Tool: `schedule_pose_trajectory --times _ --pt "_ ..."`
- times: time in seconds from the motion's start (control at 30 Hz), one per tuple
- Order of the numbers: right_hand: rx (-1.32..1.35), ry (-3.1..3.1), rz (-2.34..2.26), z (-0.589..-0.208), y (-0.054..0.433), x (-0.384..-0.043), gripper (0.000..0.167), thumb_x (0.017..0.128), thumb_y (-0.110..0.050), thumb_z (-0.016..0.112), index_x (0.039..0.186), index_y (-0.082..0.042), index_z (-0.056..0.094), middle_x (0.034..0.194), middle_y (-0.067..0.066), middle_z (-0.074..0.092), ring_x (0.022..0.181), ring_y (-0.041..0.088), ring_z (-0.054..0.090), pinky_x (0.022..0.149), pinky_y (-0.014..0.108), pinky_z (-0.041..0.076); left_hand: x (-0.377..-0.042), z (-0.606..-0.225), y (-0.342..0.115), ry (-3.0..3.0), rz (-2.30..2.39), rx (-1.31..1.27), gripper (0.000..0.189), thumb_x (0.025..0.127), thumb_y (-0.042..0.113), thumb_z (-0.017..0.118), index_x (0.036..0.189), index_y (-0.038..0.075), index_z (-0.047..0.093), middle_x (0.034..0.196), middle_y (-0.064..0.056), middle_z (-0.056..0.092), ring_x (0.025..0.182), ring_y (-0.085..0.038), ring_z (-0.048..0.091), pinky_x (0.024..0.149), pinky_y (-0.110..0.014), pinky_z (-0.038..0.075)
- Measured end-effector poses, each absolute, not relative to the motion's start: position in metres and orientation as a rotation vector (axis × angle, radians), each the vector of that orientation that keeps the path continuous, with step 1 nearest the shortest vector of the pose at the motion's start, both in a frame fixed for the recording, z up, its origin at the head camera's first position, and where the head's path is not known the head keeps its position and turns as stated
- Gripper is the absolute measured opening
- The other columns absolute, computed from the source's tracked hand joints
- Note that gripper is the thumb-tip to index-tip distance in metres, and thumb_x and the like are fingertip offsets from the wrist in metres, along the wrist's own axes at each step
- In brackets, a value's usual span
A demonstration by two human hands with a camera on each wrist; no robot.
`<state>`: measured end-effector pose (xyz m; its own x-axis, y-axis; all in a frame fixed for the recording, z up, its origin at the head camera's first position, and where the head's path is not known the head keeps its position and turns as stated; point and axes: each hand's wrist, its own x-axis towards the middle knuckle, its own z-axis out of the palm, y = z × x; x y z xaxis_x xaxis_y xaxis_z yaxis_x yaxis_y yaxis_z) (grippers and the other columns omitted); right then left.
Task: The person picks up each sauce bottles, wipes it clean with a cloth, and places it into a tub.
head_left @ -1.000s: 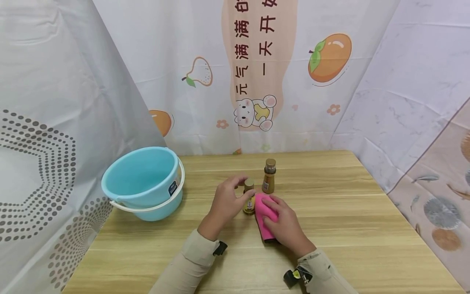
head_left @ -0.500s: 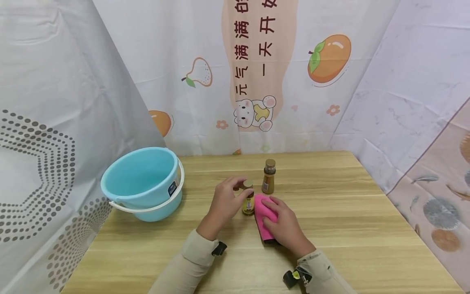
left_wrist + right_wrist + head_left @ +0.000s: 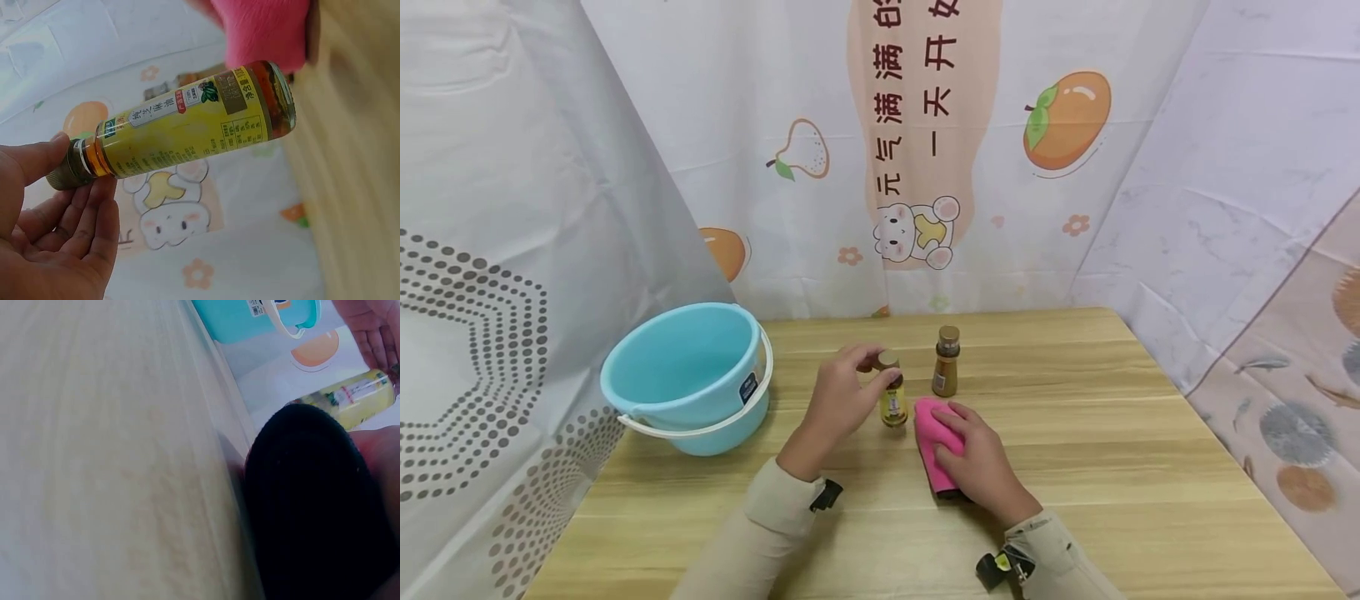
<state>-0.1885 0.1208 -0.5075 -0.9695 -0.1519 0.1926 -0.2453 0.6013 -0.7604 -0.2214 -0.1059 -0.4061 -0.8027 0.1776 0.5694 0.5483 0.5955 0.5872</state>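
My left hand (image 3: pixel 838 400) pinches the cap of a small sesame oil bottle (image 3: pixel 893 407) between thumb and fingers. In the left wrist view the bottle (image 3: pixel 187 125) shows a yellow label and amber oil. It tilts slightly in the head view, its base close over the table. My right hand (image 3: pixel 983 458) grips a pink, soft-looking oblong thing (image 3: pixel 931 428) on the table, just right of the bottle. A black, rounded end of that oblong thing (image 3: pixel 312 506) fills much of the right wrist view. What it is, I cannot tell.
A second, brown bottle with a gold cap (image 3: pixel 947 367) stands upright behind the right hand. On the left is a light blue bucket (image 3: pixel 685 408) with a white handle. The wooden table (image 3: pixel 1120 467) ends at a printed curtain (image 3: pixel 820 225) behind.
The left hand has moved slightly left with the sesame oil bottle, widening the gap to the pink thing. The right hand and pink thing have stayed nearly still.
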Motion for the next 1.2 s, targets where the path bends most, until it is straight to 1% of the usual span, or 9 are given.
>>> schedule_pose_trajectory --times 0.1,0.23,0.4,0.63,0.77,0.9,0.97,1.07,1.2 --pt "0.334 -2.714 1.312 -0.507 0.121 -0.189 0.054 0.087 -0.012 0.076 0.140 -0.018 0.067 0.156 0.013 0.050 0.143 0.039 0.048 0.114 0.057 0.047 -0.223 -0.392 -0.115 -2.373 -1.058 -0.576 0.027 0.093 0.023 0.080 0.114 0.008 0.074 0.102 -0.004 0.074 0.093 -0.014 0.071 0.086 -0.031 0.063" --pt "0.333 -2.710 1.316 -0.506 0.120 -0.189 0.054 0.086 -0.012 0.076 0.140 -0.018 0.067 0.156 0.013 0.050 0.143 0.038 0.049 0.114 0.056 0.047 -0.223 -0.370 -0.128 -2.398 -1.005 -0.564 0.032 0.093 0.024 0.080 0.117 0.005 0.074 0.101 -0.007 0.075 0.093 -0.020 0.074 0.086 -0.038 0.064" --pt "0.333 -2.704 1.321 -0.505 0.119 -0.189 0.054 0.087 -0.012 0.076 0.140 -0.019 0.067 0.156 0.013 0.050 0.142 0.038 0.050 0.112 0.055 0.048 -0.222 -0.342 -0.143 -2.461 -0.978 -0.527 0.031 0.094 0.026 0.079 0.117 0.006 0.073 0.104 -0.006 0.073 0.096 -0.022 0.073 0.087 -0.044 0.064" --pt "0.328 -2.709 1.335 -0.505 0.119 -0.189 0.054 0.087 -0.012 0.075 0.140 -0.019 0.067 0.157 0.012 0.049 0.143 0.038 0.049 0.113 0.056 0.048 -0.226 -0.305 -0.168 -2.526 -0.960 -0.475 0.036 0.094 0.028 0.079 0.123 0.007 0.070 0.105 -0.005 0.074 0.096 -0.022 0.072 0.081 -0.043 0.063" --pt "0.323 -2.708 1.331 -0.507 0.119 -0.190 0.054 0.087 -0.012 0.075 0.140 -0.020 0.066 0.157 0.012 0.050 0.143 0.038 0.049 0.113 0.056 0.047 -0.231 -0.283 -0.184 -2.546 -0.965 -0.456 0.038 0.093 0.030 0.080 0.124 0.010 0.071 0.102 -0.003 0.075 0.091 -0.018 0.072 0.075 -0.040 0.060" --pt "0.313 -2.714 1.332 -0.508 0.119 -0.190 0.054 0.088 -0.013 0.075 0.140 -0.021 0.066 0.157 0.011 0.049 0.142 0.038 0.049 0.113 0.057 0.047 -0.238 -0.264 -0.201 -2.574 -0.987 -0.438 0.034 0.093 0.033 0.080 0.119 0.012 0.074 0.098 -0.003 0.077 0.085 -0.016 0.071 0.070 -0.032 0.056" --pt "0.310 -2.716 1.339 -0.509 0.119 -0.190 0.054 0.088 -0.013 0.075 0.141 -0.021 0.066 0.157 0.011 0.049 0.143 0.038 0.049 0.113 0.057 0.047 -0.240 -0.255 -0.211 -2.580 -1.011 -0.440 0.032 0.093 0.034 0.080 0.115 0.012 0.075 0.095 -0.004 0.078 0.083 -0.016 0.071 0.069 -0.027 0.056" --pt "0.308 -2.718 1.344 -0.509 0.119 -0.189 0.054 0.088 -0.012 0.075 0.141 -0.021 0.066 0.157 0.012 0.049 0.143 0.038 0.049 0.113 0.057 0.047 -0.245 -0.245 -0.225 -2.578 -1.055 -0.454 0.032 0.092 0.033 0.081 0.113 0.010 0.076 0.098 -0.006 0.078 0.082 -0.013 0.072 0.071 -0.019 0.057" --pt "0.310 -2.718 1.347 -0.510 0.118 -0.189 0.054 0.088 -0.011 0.075 0.141 -0.020 0.066 0.157 0.012 0.049 0.143 0.037 0.049 0.113 0.056 0.047 -0.250 -0.233 -0.247 -2.575 -1.089 -0.436 0.033 0.090 0.033 0.083 0.111 0.008 0.077 0.096 -0.002 0.077 0.080 -0.007 0.072 0.071 -0.015 0.057"
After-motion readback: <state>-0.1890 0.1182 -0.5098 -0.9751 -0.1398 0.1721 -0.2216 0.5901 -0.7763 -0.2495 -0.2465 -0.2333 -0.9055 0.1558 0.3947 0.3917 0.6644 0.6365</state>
